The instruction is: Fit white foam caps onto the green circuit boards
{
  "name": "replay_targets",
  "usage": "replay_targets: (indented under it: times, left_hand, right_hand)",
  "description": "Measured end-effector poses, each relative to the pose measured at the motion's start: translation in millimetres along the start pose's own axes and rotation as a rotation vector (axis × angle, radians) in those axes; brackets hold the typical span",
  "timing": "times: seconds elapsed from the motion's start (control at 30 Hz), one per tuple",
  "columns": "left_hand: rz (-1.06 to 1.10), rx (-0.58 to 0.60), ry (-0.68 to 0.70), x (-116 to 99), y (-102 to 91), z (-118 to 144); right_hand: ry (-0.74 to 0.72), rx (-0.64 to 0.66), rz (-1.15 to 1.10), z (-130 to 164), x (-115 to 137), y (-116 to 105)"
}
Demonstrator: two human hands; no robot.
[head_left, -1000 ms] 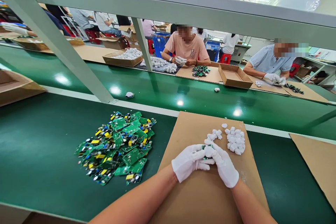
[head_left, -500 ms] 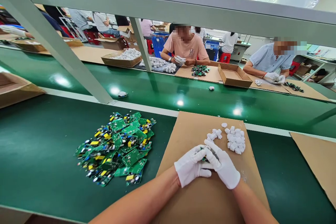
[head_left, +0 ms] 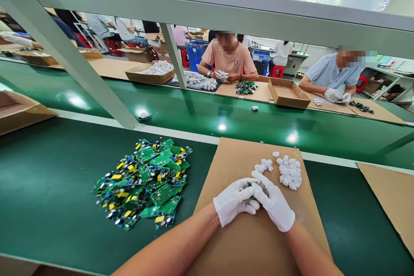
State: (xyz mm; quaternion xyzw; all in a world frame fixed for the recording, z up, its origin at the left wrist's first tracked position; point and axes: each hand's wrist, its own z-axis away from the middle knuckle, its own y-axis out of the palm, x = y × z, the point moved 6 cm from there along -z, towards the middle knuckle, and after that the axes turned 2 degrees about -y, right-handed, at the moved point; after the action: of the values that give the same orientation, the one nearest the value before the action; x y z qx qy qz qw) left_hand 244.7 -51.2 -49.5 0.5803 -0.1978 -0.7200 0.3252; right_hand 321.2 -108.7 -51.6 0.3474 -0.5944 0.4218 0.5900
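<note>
Your left hand (head_left: 233,202) and right hand (head_left: 274,203), both in white gloves, meet over the brown cardboard sheet (head_left: 255,241) on the green counter (head_left: 48,189). Between them sits a small green circuit board (head_left: 249,186), mostly hidden; your left hand is clamped on it, and your right hand's fingers (head_left: 258,181) are closed over the top of it. Whether a white piece is under those fingers you cannot tell.

Compared with 1 second ago, the round white cap that showed between your fingertips is out of sight and your right hand has folded further over the left, so the pair reads as pressed together. Your hands themselves have barely shifted on the sheet. On the belt beyond, the 2 loose white pieces have drifted left, so the belt is running.

Just beyond your fingers lie 2 clusters of white plastic caps (head_left: 290,172), near but not touching your hands. The heap of green circuit boards (head_left: 145,181) lies well apart to your left, on the bare counter. Across the belt, a person in a pink shirt (head_left: 229,61) and another in a blue shirt (head_left: 330,75) work at their own sheets
</note>
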Motion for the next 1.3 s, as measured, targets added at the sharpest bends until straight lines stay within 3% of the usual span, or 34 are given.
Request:
replay_targets:
  times: [0.13, 0.27, 0.4, 0.47, 0.6, 0.73, 0.93, 1.1, 1.3]
  left_hand:
    - [-0.085, -0.052, -0.014, -7, -0.1, 3]
    - [-0.037, -0.014, 0.025, -7, 0.1, 2]
    - [-0.155, -0.127, 0.100, -4, -9.9, -4]
    - [-0.194, -0.121, 0.129, -4, -9.8, -5]
    - [-0.241, -0.089, 0.158, -9, -4.1, -3]
    - [-0.316, -0.189, 0.186, -12, -6.5, -2]
    - [-0.389, -0.251, 0.219, -16, -10.4, 0]
    - [-0.362, -0.183, 0.209, -13, -5.6, 1]
    - [-0.338, -0.210, 0.234, -11, -6.3, 0]
  right_hand:
    - [-0.014, 0.006, -0.122, 0, 2, 0]
    - [-0.009, -0.029, 0.013, -3, 5, 0]
    - [-0.045, -0.058, 0.128, -5, 13, 2]
    - [-0.057, -0.100, 0.164, -4, 16, 1]
    - [-0.072, -0.117, 0.133, -2, 16, 0]
    - [-0.074, -0.071, 0.088, -1, 11, 4]
    - [-0.104, -0.111, 0.151, -2, 6, 4]
    - [-0.077, -0.173, 0.179, -2, 5, -1]
    - [-0.083, -0.049, 0.061, -2, 10, 5]
